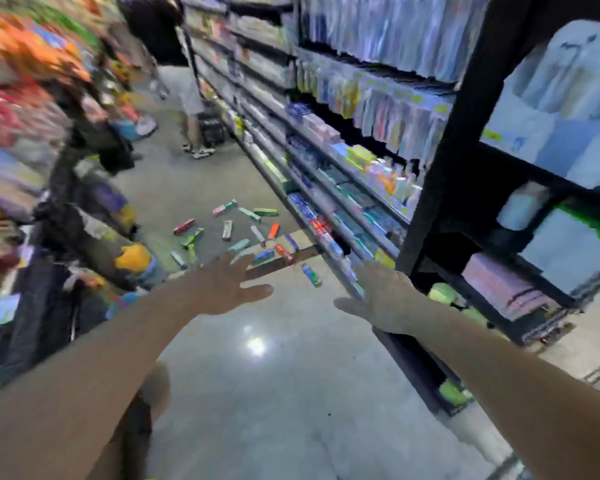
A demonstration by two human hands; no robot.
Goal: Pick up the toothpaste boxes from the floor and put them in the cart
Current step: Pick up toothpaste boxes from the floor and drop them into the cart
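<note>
2 bare forearms reach forward from the bottom corners of the view, over a wide stretch of polished grey floor (274, 393) that carries a bright ceiling-light glare. The left hand (227, 284) is held flat with its fingers straight and its thumb spread out to the side, holding nothing. The right hand (381, 294) is likewise flat, thumb stretched sideways, fingers extended and gripping nothing; its far fingertips overlap the low edge of the shelving unit (343, 161), and I cannot tell whether they touch it.

The toothpaste boxes (227, 230) lie scattered on the floor just beyond the left hand, between the 2 rows of shelves, in red, green, white and blue, pointing every way. The nearest few sit at the left hand's fingertips; 1 blue-green box (311, 274) lies apart, near the foot of the shelving unit and between the 2 hands.

The shelving unit runs along the right side of the aisle, its black upright post (447, 150) standing just past the right hand. Blurred colourful packets (25, 81) fill the opposite side. Beyond the boxes the aisle floor stays open up to another person's legs (193, 109), standing close to the shelving unit.
</note>
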